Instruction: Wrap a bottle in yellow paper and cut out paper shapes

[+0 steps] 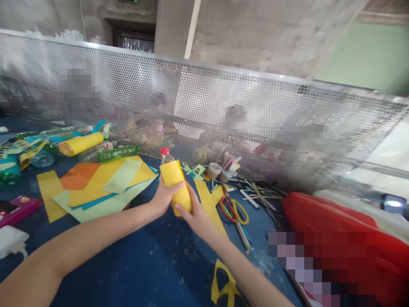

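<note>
Between my hands is a clear plastic bottle point(166, 158) with a red cap, its body wrapped in a sheet of yellow paper point(172, 175). My left hand point(164, 197) grips the wrapped bottle from the left, its thumb lying across the paper. On the other side my right hand point(195, 215) closes round the lower part, thumb pressed on the yellow paper. The fingers behind the bottle are hidden. A long yellow paper strip point(209, 204) lies just right of my right hand. Beyond it rest scissors point(234, 211) with red and yellow handles.
Coloured paper sheets point(92, 187) lie at left, with green bottles point(118, 153) and a yellow-wrapped bottle point(83, 144) behind. A magenta tool point(22, 209) and white charger point(12, 241) sit near the left edge. A perforated metal screen point(134, 89) bounds the back; a red bag point(335, 213) lies right.
</note>
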The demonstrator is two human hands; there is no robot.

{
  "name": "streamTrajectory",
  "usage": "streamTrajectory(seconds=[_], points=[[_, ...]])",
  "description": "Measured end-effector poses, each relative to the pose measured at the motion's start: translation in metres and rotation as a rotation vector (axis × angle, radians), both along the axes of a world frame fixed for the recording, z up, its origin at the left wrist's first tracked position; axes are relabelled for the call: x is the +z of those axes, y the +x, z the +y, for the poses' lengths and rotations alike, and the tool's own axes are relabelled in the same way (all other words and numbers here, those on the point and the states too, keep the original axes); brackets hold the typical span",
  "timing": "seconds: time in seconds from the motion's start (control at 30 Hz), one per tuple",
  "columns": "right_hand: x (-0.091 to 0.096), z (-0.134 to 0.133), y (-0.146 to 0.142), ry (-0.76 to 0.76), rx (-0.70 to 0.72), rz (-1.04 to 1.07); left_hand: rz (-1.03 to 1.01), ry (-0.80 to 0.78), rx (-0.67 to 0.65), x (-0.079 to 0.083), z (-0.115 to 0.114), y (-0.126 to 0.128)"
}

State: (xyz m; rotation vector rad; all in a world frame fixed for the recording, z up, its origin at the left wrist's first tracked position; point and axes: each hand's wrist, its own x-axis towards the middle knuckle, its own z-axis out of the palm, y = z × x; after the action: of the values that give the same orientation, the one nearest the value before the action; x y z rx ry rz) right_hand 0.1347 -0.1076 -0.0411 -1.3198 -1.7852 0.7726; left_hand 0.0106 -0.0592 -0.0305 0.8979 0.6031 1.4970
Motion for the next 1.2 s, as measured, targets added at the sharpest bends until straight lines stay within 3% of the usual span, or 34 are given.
streamTrajectory(seconds=[0.07,0.2,0.33,0.43,0.57,0.63,0.77,0.93,1.03,1.2], points=[[0.002,-0.002,0.001,0.016,0.013,0.008,0.004,0.010,-0.010,0.000,-0.002,0.001],[0.015,-0.002,0.023,0.018,0.064,-0.068,-0.064,0.031,-0.162,0.002,0.012,-0.006],[0.028,-0.002,0.061,-0.042,0.107,-0.280,-0.035,0.054,-0.053,0.013,0.042,-0.028],[0.033,-0.004,0.082,-0.030,0.107,-0.484,0.353,0.214,0.027,0.028,0.055,-0.049],[0.038,-0.008,0.084,-0.097,0.166,-0.621,0.853,0.503,-0.278,0.041,0.045,-0.063],[0.041,-0.010,0.080,-0.106,0.215,-0.615,1.009,0.574,-0.375,0.037,0.035,-0.062],[0.042,-0.010,0.075,-0.095,0.260,-0.595,1.246,0.621,-0.435,0.017,0.022,-0.055],[0.034,-0.008,0.079,-0.070,0.261,-0.574,1.224,0.657,-0.419,0.004,0.019,-0.052],[0.031,-0.008,0.080,-0.062,0.263,-0.556,1.126,0.636,-0.399,0.006,0.018,-0.051],[0.027,-0.006,0.080,-0.017,0.258,-0.510,1.110,0.606,-0.488,0.011,0.016,-0.051]])
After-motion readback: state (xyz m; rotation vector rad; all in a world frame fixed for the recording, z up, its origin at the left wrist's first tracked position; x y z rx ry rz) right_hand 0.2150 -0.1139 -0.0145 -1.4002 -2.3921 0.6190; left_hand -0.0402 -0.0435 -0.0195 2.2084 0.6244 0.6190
